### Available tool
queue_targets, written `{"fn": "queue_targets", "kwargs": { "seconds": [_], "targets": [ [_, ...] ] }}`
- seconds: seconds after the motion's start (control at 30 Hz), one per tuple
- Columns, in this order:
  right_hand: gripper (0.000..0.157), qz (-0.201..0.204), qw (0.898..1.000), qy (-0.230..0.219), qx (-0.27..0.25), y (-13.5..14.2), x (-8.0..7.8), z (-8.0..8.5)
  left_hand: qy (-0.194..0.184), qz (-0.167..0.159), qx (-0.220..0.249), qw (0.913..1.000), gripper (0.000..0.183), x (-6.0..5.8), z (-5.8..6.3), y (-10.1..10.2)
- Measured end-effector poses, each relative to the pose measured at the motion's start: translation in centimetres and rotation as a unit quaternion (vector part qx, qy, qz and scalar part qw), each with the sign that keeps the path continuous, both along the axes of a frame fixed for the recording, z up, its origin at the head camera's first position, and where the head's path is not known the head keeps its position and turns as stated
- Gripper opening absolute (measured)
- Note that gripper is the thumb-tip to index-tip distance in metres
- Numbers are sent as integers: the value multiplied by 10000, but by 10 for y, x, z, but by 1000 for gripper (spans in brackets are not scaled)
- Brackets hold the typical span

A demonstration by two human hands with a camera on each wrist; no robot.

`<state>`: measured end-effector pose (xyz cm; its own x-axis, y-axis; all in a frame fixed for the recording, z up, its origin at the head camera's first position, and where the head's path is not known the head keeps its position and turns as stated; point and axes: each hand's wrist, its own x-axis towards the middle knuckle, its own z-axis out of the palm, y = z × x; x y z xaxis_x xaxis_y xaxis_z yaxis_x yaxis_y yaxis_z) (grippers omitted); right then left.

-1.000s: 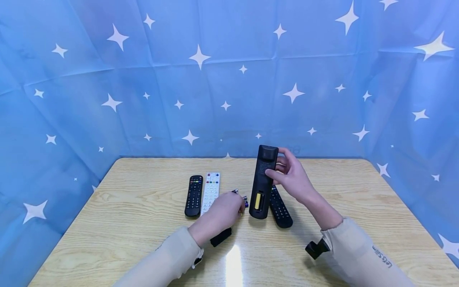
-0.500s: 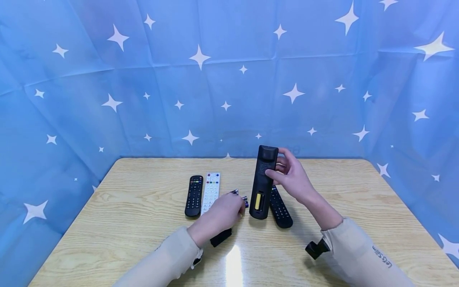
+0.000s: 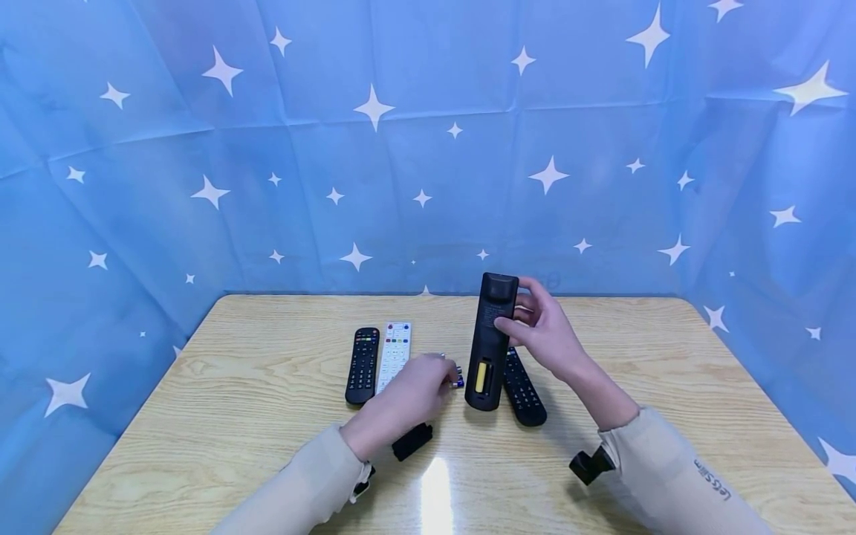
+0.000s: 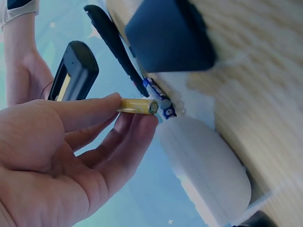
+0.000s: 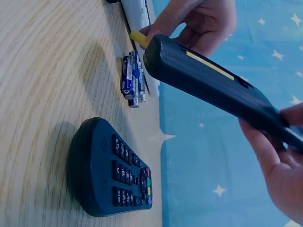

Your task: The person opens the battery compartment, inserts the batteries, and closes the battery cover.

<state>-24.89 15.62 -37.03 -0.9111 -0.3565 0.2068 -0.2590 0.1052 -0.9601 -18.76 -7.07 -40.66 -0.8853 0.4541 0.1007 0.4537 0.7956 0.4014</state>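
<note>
My left hand (image 3: 408, 390) pinches a yellow battery (image 4: 135, 106) between thumb and fingers, over the white remote control. With its back turned to me, a black remote control (image 3: 493, 327) is held up by my right hand (image 3: 550, 334), thumb across its back. Its battery compartment is uncovered, and one yellow battery (image 3: 481, 377) lies in it; the slot beside that battery looks dark. Several blue-and-silver batteries (image 5: 128, 78) lie in a cluster on the table, partly hidden behind my left hand in the head view.
A black remote (image 3: 362, 365) and a white remote (image 3: 397, 345) lie side by side at left. Another black remote (image 3: 524, 390) lies below the raised one. A small black piece, perhaps a battery cover (image 3: 412, 442), lies near my left wrist. Star-patterned blue cloth (image 3: 428, 148) stands behind the wooden table (image 3: 267, 416).
My left hand has shifted slightly left, showing more of the blue batteries and the small black piece. The right hand and its remote stay nearly still.
</note>
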Motion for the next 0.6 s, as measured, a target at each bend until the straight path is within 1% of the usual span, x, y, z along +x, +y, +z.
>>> {"fn": "queue_targets", "kwargs": {
  "seconds": [0.23, 0.43, 0.6],
  "targets": [
    [59, -7, 10000, -2, 20, -1, 0, -1, -34, 59, 341, 9994, 17, 4, 7, -5],
    [60, -30, 10000, -11, 56, -1, 0, -3, 59, 9, 626, 9980, 15, 9, 15, -7],
    [60, -35, 10000, -9, 63, -2, 0, -3, 59, 70, 816, 9966, 11, 12, 20, -9]
  ]
}}
